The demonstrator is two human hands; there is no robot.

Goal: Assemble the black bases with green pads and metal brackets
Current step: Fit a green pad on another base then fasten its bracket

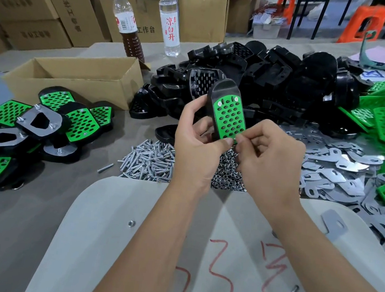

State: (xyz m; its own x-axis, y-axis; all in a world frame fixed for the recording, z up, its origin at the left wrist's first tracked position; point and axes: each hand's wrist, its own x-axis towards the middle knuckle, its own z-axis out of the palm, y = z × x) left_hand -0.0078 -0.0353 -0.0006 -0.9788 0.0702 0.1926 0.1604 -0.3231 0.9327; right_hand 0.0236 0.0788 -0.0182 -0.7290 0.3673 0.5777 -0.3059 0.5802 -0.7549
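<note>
up close, left hand point(196, 144) grips black base point(227, 89) – right hand point(268, 155) pinches green pad point(229, 120) edge, fingertips hiding corner.

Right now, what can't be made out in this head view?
- Back of the held black base: turned away.
- What the right hand pinches at the green pad: hidden by fingertips.
- Inside the cardboard box: blocked by its wall.
- Nut pile: partly behind both hands; left hand.

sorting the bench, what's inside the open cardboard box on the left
Only the bare inner walls of the open cardboard box show. Its near wall hides the floor, so whether it holds anything cannot be told.
</note>
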